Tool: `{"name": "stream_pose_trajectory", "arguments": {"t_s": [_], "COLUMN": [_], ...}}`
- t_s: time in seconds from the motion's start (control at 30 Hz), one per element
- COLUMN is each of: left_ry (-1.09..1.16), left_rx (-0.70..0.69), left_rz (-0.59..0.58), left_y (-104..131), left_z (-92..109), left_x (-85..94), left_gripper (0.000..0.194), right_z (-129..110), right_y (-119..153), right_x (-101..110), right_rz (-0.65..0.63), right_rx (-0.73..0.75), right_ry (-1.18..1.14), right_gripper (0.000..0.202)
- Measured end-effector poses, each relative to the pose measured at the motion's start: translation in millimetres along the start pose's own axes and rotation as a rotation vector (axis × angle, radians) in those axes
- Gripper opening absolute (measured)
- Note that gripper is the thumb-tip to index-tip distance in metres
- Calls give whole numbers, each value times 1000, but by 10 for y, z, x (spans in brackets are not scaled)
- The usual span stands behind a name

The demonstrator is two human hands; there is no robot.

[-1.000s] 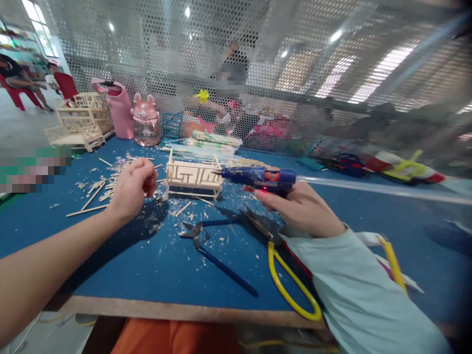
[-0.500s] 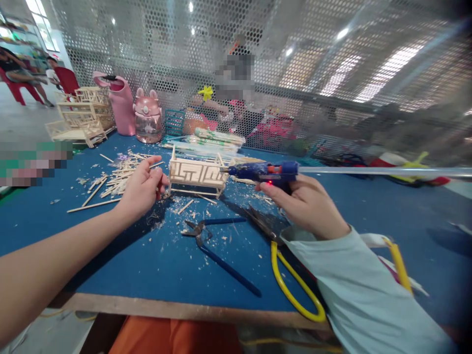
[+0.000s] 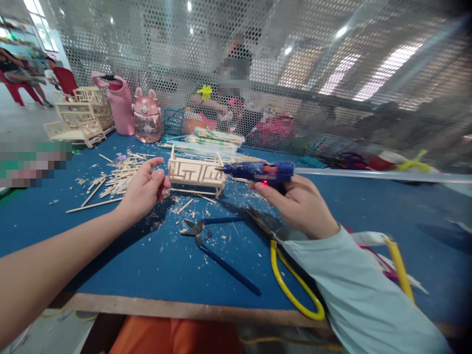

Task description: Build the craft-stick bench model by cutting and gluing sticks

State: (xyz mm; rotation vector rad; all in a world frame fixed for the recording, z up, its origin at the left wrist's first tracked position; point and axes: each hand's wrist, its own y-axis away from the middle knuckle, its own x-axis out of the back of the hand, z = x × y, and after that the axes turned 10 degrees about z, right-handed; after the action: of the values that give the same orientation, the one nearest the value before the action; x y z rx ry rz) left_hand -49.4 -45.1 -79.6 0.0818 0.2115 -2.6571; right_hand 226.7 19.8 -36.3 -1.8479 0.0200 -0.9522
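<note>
A small piece of model furniture made of pale wooden sticks [image 3: 195, 172] stands on the blue table. At its left end is my left hand [image 3: 144, 189], thumb and lower fingers curled against the edge and index finger reaching out. My right hand [image 3: 304, 204] grips a blue hot glue gun [image 3: 250, 171] with a red light glowing. Its metal tip points left, at the right part of the stick model; whether they touch, I cannot tell. A long clear glue stick [image 3: 368, 174] sticks out of its back.
Blue-handled pliers [image 3: 201, 233] and yellow-handled scissors [image 3: 278, 265] lie in front. Loose sticks [image 3: 116, 182] are heaped left. Behind stand a pink bottle [image 3: 121, 105], a clear bottle [image 3: 146, 120], stick packets [image 3: 217, 137] and a larger stick model [image 3: 79, 115], before a perforated metal screen [image 3: 177, 49].
The glue gun in my right hand has shifted slightly left, its tip now over the model's right part. My left hand and the model stay almost still.
</note>
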Motion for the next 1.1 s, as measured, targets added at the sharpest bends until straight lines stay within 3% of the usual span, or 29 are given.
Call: {"name": "stream_pose_trajectory", "arguments": {"t_s": [0.23,0.67,1.1], "left_ry": [5,-6,-25], "left_rx": [21,18,26], "left_rz": [-7,-18,-28], "left_y": [18,22,31], "left_z": [9,1,22], "left_x": [-11,-12,-15], "left_gripper": [25,26,29], "right_z": [-50,-70,-57], "right_y": [14,3,5], "right_x": [-101,-91,-84], "right_rz": [-29,-17,-19], "right_rx": [29,31,14], "right_ry": [56,80,151], "right_gripper": [33,31,45]}}
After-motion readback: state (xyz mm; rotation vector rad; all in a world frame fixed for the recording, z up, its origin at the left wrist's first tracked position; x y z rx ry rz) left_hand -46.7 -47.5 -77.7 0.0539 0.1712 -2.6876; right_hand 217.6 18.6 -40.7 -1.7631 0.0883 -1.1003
